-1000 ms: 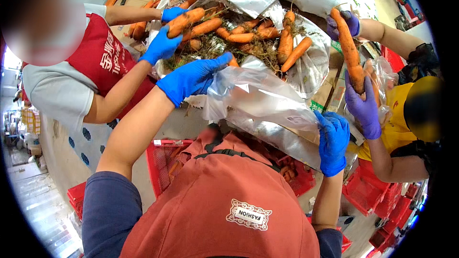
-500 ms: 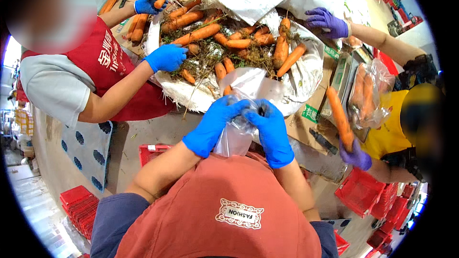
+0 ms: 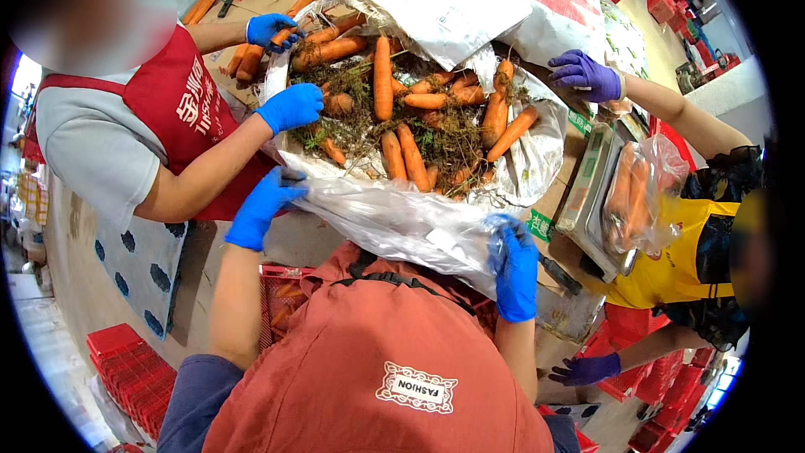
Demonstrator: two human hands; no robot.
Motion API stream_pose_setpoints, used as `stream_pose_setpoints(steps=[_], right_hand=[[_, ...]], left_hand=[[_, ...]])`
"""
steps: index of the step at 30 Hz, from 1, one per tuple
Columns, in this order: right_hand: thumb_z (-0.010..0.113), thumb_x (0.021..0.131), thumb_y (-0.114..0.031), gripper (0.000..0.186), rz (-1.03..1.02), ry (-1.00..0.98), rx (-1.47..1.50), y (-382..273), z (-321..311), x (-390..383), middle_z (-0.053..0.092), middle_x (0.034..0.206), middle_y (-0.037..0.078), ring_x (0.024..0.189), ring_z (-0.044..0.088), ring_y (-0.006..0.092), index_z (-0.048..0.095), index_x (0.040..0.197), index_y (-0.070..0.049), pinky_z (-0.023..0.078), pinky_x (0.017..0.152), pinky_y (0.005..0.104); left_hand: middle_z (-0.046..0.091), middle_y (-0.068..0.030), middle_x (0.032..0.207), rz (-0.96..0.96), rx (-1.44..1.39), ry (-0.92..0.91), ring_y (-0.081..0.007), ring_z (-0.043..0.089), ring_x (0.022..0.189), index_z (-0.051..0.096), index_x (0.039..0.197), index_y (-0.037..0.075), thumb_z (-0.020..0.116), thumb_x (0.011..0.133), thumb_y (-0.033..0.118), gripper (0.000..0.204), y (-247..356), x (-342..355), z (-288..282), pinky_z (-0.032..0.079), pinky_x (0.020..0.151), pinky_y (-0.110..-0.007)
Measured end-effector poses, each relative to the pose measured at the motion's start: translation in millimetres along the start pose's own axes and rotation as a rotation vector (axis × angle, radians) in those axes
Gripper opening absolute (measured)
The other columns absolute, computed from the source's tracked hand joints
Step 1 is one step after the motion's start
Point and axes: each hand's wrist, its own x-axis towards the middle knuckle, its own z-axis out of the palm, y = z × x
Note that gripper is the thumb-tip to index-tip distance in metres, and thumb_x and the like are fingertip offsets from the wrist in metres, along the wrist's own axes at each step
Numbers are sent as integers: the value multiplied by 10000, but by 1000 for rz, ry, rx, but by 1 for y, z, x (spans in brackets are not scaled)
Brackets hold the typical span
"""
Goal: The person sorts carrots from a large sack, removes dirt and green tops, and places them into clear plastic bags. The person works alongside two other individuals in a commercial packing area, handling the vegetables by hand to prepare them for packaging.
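The left hand [image 3: 264, 208], left of centre, pinches one end of a clear bag [image 3: 394, 222] in its fingers. The bag stretches across mid-frame to the right hand [image 3: 513, 268], whose fingers are blurred; I cannot tell their grip. Carrots [image 3: 383, 80] lie above, upper centre, in a white sack [image 3: 539, 161].

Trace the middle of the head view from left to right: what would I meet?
Spotted mat, left hand, clear plastic bag, right hand, black handle, bagged carrots.
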Motion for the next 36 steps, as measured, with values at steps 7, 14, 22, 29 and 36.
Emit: stream_pose_setpoints(steps=[7,14,22,29,36], right_hand=[[576,833,-40,205,-558,-393,-525,-17,39,-14,652,767,81,528,538,98,644,1025,-20,435,494,228],[621,767,-39,500,-550,-356,-1130,2,11,-30,645,895,149,745,640,201,520,1246,-141,502,665,297],[503,771,-70,336,149,-543,-13,-21,-31,-9,621,1000,196,928,597,205,580,1072,58,471,814,281],[515,750,-117,319,186,-507,-97,-22,-7,-5,643,904,160,750,608,186,601,1000,62,474,735,259],[496,872,-137,349,188,-761,-547,-16,42,45,593,1134,110,1010,546,145,547,1157,58,420,884,256]], left_hand=[[466,-127,1217,1034,441,111,-266,472,1121,368,1350,138,682,711,170,713,99,-74,135,376,967,-379],[637,-151,859,436,251,53,-172,604,719,513,1255,105,561,739,18,525,50,-54,104,486,647,-320],[635,-100,875,-142,87,-261,-145,582,757,602,991,-15,592,827,178,254,11,-97,41,480,658,-280],[621,-104,936,-277,-982,26,-207,604,789,570,1028,29,509,832,189,260,-24,-131,34,498,704,-334],[581,-38,936,34,-867,87,-127,554,835,540,1057,54,438,935,191,210,-43,-143,17,485,715,-265]])
